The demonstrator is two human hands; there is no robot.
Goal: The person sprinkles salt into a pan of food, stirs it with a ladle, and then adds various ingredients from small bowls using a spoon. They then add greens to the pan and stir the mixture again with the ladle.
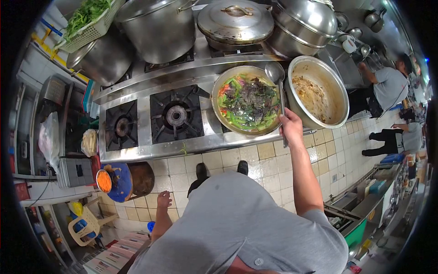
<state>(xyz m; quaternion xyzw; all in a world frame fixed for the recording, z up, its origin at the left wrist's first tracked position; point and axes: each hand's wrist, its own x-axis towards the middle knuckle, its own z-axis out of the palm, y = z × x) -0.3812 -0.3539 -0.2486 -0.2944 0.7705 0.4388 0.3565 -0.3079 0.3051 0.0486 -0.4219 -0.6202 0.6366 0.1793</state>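
Observation:
My right hand (291, 125) is closed around the handle of a metal ladle (274, 71). The ladle's bowl lies by the far right rim of a wide pan (214, 98) on the stove. Inside the pan, dark leafy greens (253, 97) and cut green stalks sit in clear liquid, with some red pieces near the left side. Close to the ladle, on its right, stands a deep metal pot (340, 98) with brown residue and grains stuck inside. My left hand (164, 199) hangs low at my side, away from the stove, fingers loosely apart and holding nothing.
Left of the pan is a bare burner (176, 115), with another burner (122, 127) beyond. Large lidded pots (235, 23) line the back. A bowl of shredded orange food (104, 181) stands on a blue-topped drum. Two people (391, 84) are at the right.

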